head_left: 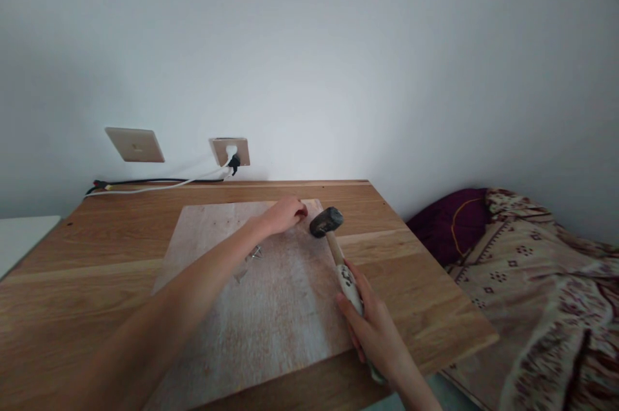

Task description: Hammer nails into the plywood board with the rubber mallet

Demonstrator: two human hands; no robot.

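Observation:
My right hand [370,320] is wrapped round the pale grip of a hammer [327,222] with a dark, blocky head. The head hovers close to the right edge of a worn wooden board [271,314], just right of my left hand [286,212]. That left hand is closed, thumb and fingertips pinched together over the board's far right corner. Whatever is between the fingertips is too small or hidden to make out. A small heap of thin metal nails [256,253] lies on the board beside my left forearm. Small marks dot the board's far left part.
The board rests on a wooden table [411,269] against a white wall. White and black cables [159,188] run along its back edge to a socket [231,151]. A bed with a patterned cover [512,269] and a purple cushion [454,220] stands at the right.

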